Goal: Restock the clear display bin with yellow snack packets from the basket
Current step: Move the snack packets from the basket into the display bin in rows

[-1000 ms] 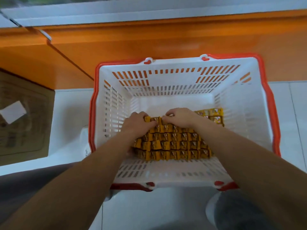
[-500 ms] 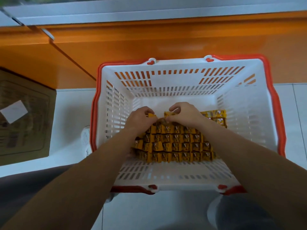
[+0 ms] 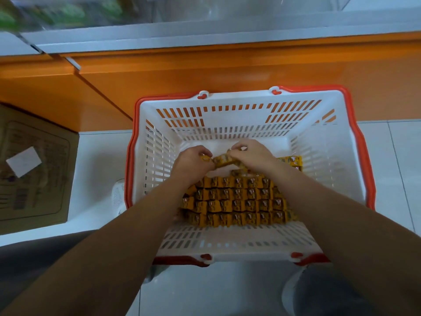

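Head view. A white slatted basket (image 3: 239, 98) with an orange rim is standing on the pale tiled floor (image 3: 387, 160), just in front of an orange cabinet front (image 3: 205, 71). Both forearms are reaching down into it. The left hand (image 3: 193, 163) and the right hand (image 3: 252, 156) are each pinching one end of a short bunch of packets (image 3: 224, 161), fingers curled round it, and are holding it above the basket's bare far floor. The remaining yellow snack packets (image 3: 237, 201) are lying in tight rows across the near half of the basket, with a few more (image 3: 292, 161) lying by the right wall beyond the right wrist. A clear container (image 3: 250, 8) is showing at the top edge, too blurred to tell its contents. A cardboard box (image 3: 34, 174) is sitting at the left, well apart from the basket.
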Demonstrator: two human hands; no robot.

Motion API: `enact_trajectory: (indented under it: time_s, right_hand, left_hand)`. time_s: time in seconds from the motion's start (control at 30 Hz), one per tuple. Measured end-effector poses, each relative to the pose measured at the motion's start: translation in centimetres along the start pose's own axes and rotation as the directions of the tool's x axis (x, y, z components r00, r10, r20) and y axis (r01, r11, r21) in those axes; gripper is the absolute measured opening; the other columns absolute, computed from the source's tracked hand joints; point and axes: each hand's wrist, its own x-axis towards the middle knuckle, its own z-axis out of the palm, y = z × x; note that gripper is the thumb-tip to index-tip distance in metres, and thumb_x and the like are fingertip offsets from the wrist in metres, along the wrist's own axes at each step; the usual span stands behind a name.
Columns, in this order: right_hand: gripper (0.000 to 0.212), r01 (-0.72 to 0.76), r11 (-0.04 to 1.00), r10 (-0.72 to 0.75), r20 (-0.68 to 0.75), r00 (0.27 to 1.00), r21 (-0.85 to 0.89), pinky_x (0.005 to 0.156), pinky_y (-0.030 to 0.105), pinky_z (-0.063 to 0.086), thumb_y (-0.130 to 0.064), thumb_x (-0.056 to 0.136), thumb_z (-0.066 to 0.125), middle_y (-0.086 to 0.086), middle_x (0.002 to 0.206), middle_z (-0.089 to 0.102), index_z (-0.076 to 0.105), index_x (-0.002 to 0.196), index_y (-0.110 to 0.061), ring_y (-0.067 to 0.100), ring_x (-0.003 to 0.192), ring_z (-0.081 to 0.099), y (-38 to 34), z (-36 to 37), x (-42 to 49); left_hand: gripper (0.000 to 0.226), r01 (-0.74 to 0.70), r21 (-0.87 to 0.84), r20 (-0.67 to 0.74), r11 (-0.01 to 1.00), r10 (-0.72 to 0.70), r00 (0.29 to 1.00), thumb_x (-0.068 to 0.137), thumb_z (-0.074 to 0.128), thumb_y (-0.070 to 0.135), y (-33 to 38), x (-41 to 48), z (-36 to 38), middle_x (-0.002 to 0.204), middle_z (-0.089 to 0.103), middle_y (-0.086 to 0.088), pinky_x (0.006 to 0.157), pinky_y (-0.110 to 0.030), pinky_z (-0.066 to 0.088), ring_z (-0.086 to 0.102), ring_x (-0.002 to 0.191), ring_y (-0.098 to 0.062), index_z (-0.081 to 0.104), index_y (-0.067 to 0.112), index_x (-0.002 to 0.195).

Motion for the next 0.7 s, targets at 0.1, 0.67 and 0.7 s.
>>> enact_trajectory:
  time_s: [0.1, 0.67, 0.7]
  right_hand:
    - [0.033, -0.087, 0.960, 0.118, -0.105, 0.987, 0.266, 0.067, 0.033, 0.052, -0.046, 0.088, 0.051, -0.005, 0.112, 0.061, 0.062, 0.114, -0.029, 0.015, 0.088, 0.064, -1.6, -0.9, -2.5]
    - [0.032, 0.028, 0.470, -0.084, 0.013, 0.996, 0.882, 0.073, 0.041, 0.052, -0.014, 0.093, 0.053, 0.018, 0.100, 0.061, 0.062, 0.124, -0.007, 0.029, 0.074, 0.050, -19.1, -13.3, -25.2]
    - [0.033, 0.033, 0.464, -0.091, 0.010, 0.996, 0.885, 0.073, 0.039, 0.048, -0.016, 0.093, 0.052, 0.018, 0.103, 0.061, 0.064, 0.122, -0.006, 0.029, 0.079, 0.046, -19.4, -13.8, -26.1]
  left_hand:
    - [0.025, -0.065, -0.087, -0.109, 0.994, 0.055, 0.993, 0.079, 0.081, 0.039, 2.4, -1.5, -1.5, 0.106, 0.068, 0.006, 0.067, -0.030, 0.056, 0.064, 0.082, -0.011, 0.069, 0.035, 0.101]
    - [0.035, -0.580, 0.033, -0.272, 0.814, 0.566, 0.778, 0.073, 0.086, 0.036, 17.9, -23.6, -17.2, 0.101, 0.057, 0.019, 0.071, -0.011, 0.040, 0.056, 0.090, -0.002, 0.059, 0.054, 0.087]
    - [0.039, -0.596, 0.028, -0.267, 0.803, 0.580, 0.769, 0.072, 0.087, 0.035, 18.2, -24.5, -17.6, 0.105, 0.056, 0.018, 0.076, -0.009, 0.042, 0.057, 0.095, -0.003, 0.062, 0.052, 0.097]
